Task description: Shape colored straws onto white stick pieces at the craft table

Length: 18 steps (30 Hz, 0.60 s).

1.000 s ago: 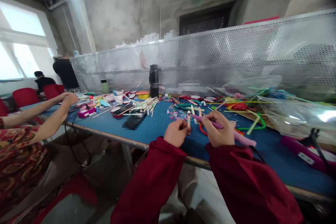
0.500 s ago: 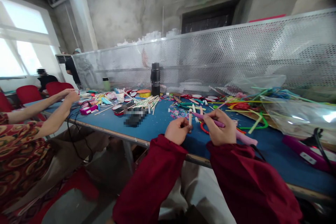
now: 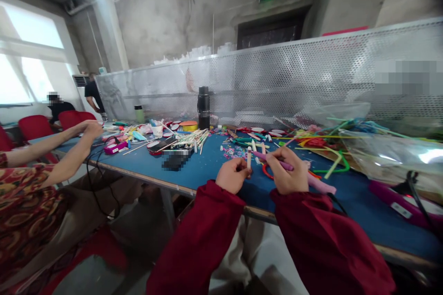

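Observation:
My left hand (image 3: 232, 174) is closed, pinching a short pale stick (image 3: 248, 159) that stands upright between thumb and fingers. In my right hand (image 3: 288, 170) is a purple pen-shaped tool (image 3: 274, 160), gripped like a pencil. The tool's tip points left and is right by the stick's upper part; I cannot tell whether they touch. A thicker pink piece (image 3: 321, 183) shows beyond the right hand, with a dark cord behind it. Under and behind the hands lie a red ring-shaped piece (image 3: 266, 171) and small coloured bits (image 3: 237, 152) on the blue table (image 3: 204, 170).
A black bottle (image 3: 204, 108) stands at the table's back. Wooden sticks (image 3: 194, 139) and a dark phone-like object (image 3: 176, 160) lie left, a purple device (image 3: 398, 203) and plastic bags (image 3: 391, 152) right. Farther left, a co-worker's hands (image 3: 90, 128) are raised above the table.
The view has shifted slightly, so the scene sits a little lower and my hands a little farther left. Both hands keep their grips, with the tool's tip still by the stick.

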Each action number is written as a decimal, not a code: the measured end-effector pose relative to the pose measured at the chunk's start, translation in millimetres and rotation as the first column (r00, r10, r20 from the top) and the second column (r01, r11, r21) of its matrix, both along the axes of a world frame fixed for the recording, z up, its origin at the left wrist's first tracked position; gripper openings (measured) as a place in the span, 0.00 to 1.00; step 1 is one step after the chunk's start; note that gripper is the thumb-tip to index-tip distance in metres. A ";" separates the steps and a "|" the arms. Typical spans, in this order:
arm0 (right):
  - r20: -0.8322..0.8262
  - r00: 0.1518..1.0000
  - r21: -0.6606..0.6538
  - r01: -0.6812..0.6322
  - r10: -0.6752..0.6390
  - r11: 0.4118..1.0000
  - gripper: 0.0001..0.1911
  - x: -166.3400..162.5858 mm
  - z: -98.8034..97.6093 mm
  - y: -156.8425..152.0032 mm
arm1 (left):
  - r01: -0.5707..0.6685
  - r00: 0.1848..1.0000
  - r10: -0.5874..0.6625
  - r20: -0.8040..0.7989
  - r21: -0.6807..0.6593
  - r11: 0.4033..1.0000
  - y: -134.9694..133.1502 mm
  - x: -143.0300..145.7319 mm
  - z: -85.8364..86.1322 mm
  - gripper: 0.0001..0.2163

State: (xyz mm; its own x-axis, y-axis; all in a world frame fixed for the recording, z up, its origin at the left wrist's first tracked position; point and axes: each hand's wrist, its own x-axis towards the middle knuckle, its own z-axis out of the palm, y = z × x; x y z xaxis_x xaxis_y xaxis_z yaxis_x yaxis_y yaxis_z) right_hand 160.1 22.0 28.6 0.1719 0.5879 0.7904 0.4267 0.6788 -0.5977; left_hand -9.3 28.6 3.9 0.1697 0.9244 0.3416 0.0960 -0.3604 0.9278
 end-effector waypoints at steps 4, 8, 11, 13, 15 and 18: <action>-0.024 1.000 -0.027 -0.003 0.002 1.000 0.09 0.9 -2.0 1.6 | -0.005 1.000 0.005 -0.010 0.001 1.000 -0.2 0.1 0.0 0.06; -0.044 0.999 -0.041 -0.019 0.018 0.999 0.10 -1.9 -2.0 -1.2 | 0.000 1.000 0.000 -0.020 0.010 1.000 -0.3 -0.7 0.0 0.06; -0.046 0.999 -0.038 -0.016 0.014 0.999 0.10 -3.6 -0.1 -3.9 | -0.003 1.000 0.003 -0.030 0.021 1.000 0.6 -1.4 -1.0 0.06; -0.045 0.999 -0.030 -0.009 0.007 0.999 0.10 -3.9 1.0 -5.1 | -0.004 1.000 0.005 -0.031 0.030 1.000 1.6 -1.6 -2.2 0.06; -0.041 0.999 -0.031 -0.024 0.023 0.999 0.10 -3.6 1.3 -5.6 | -0.004 0.999 0.005 -0.034 0.038 0.999 2.5 -1.7 -3.4 0.07; -0.036 0.999 -0.046 -0.043 0.041 0.998 0.09 -2.6 0.5 -5.2 | -0.013 0.999 0.016 -0.048 0.046 0.999 3.1 -1.5 -4.4 0.06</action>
